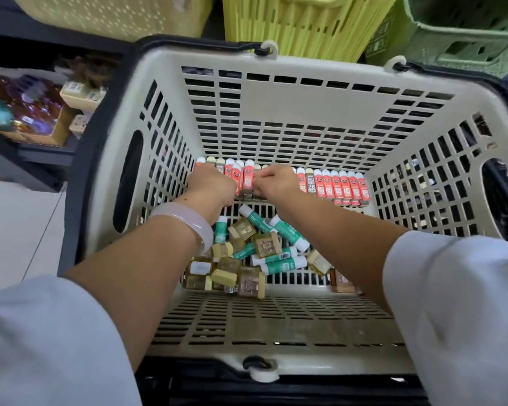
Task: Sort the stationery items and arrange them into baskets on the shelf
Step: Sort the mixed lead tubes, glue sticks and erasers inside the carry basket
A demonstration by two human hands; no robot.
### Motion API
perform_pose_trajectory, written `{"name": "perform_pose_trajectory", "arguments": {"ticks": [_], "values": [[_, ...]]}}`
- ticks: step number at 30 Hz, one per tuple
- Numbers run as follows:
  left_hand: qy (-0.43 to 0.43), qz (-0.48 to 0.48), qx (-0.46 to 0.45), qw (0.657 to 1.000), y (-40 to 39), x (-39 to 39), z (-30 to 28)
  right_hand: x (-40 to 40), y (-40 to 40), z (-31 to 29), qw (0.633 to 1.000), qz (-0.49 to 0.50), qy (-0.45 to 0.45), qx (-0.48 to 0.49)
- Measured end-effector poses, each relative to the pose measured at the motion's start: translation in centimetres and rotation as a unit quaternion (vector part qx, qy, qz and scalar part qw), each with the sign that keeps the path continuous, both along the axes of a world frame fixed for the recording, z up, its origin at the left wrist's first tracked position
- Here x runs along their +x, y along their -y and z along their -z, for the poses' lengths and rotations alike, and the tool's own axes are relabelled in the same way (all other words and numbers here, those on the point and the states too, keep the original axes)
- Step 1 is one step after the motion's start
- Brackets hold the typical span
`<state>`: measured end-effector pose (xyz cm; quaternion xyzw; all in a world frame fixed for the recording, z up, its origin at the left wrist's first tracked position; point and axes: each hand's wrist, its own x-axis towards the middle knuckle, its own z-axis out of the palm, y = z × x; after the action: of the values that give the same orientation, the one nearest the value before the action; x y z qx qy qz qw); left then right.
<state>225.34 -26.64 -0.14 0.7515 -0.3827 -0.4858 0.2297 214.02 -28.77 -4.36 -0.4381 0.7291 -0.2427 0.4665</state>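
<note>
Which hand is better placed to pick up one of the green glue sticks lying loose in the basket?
Probably the right hand: the green glue sticks lie mostly under the right forearm, while the left hand is over the red packs.

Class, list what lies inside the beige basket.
Inside the beige basket: a row of red boxes, loose green glue sticks, yellowish packets. Both forearms cover some items.

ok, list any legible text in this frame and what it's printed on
"2B": on the brown-banded box in the row of red boxes along the basket's far wall.
Red boxes' white labels: too small to read.
Green-and-white tubes: a barcode shows, lettering blurred.
Small yellow packs: labels unreadable.
Shelf items at left: blurred.
</note>
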Motion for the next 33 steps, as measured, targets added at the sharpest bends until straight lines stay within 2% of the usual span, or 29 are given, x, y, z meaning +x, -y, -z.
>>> {"name": "perform_pose_trajectory", "arguments": {"ticks": [4,8,10,11,14,17,20,25,29,31,33], "values": [[-0.038,-0.031,-0.006,0.999,0.1,-0.2,0.0,-0.3,-0.9,-0.9,0.999,0.005,0.045,-0.007],[-0.094,-0.028,-0.013,0.995,-0.4,-1.0,-0.7,-0.4,-2.1,-2.5,0.969,-0.021,0.246,0.018],[-0.103,-0.011,-0.021,0.994,-0.6,-1.1,-0.9,-0.2,-2.4,-2.6,0.953,-0.015,0.303,0.021],[-0.095,-0.002,-0.021,0.995,-0.5,-1.0,-0.7,-0.2,-2.3,-2.5,0.957,-0.004,0.289,0.015],[-0.037,0.013,-0.020,0.999,-0.4,-0.8,-0.3,-0.6,-1.4,-1.9,0.992,0.028,0.122,-0.018],[0.019,0.042,-0.026,0.999,0.2,-0.3,0.1,-1.5,-0.1,-0.9,0.999,0.038,0.011,-0.028],[0.035,0.036,-0.024,0.998,0.4,0.2,0.2,-1.4,0.7,0.0,0.999,0.031,-0.019,-0.019],[0.038,0.031,-0.023,0.999,0.5,0.2,0.5,0.0,1.1,0.7,0.998,0.054,0.001,-0.028],[0.074,0.074,-0.043,0.994,0.3,0.1,0.1,-0.6,0.7,0.2,0.996,-0.038,-0.073,-0.035],[0.119,0.139,-0.070,0.981,0.0,0.0,-0.1,-1.2,0.5,-0.8,0.985,-0.107,-0.132,-0.043],[0.166,0.215,-0.092,0.958,-0.3,-0.1,-0.3,-1.7,-0.1,-2.0,0.961,-0.184,-0.174,-0.109]]}}
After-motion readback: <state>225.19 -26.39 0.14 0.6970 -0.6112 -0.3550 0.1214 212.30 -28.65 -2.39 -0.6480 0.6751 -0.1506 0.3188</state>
